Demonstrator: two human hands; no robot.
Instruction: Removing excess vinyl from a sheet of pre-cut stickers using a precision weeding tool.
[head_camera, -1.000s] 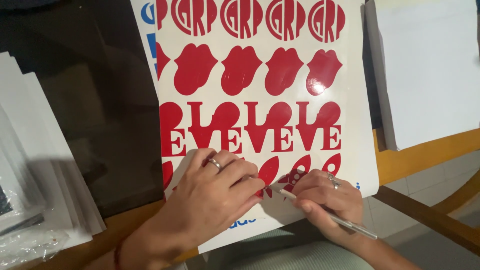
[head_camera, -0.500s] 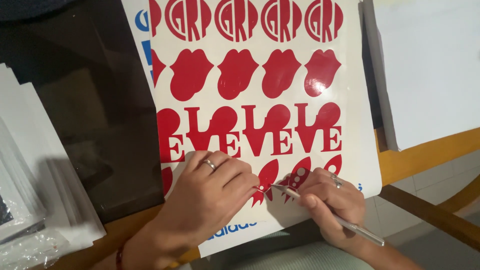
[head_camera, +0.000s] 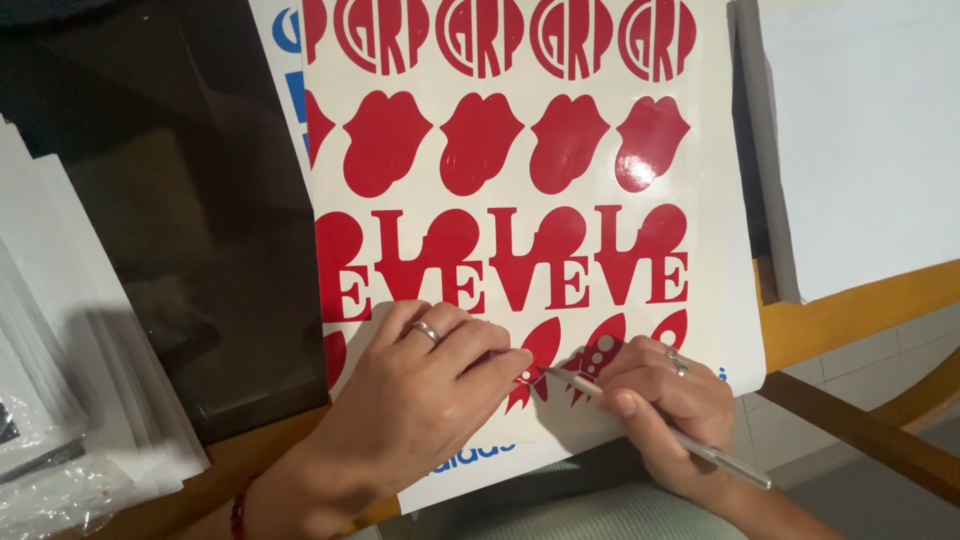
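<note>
The right hand (head_camera: 660, 400) gripped a thin silver weeding tool (head_camera: 660, 432), its tip touching a red rocket-shaped decal (head_camera: 535, 365) on the white vinyl sheet (head_camera: 720, 180). The left hand (head_camera: 425, 400) (ringed) lay flat, fingers spread, pressing that sheet onto the wooden bench (head_camera: 860, 300), beside a dark panel (head_camera: 180, 200).

A plain silver band is worn on one finger of the left hand (head_camera: 425, 400), and a red cord bracelet is seen at its wrist. A silver ring is worn on the right hand (head_camera: 660, 395) too — more ornate, with small raised details. Both forearms are bare.
</note>
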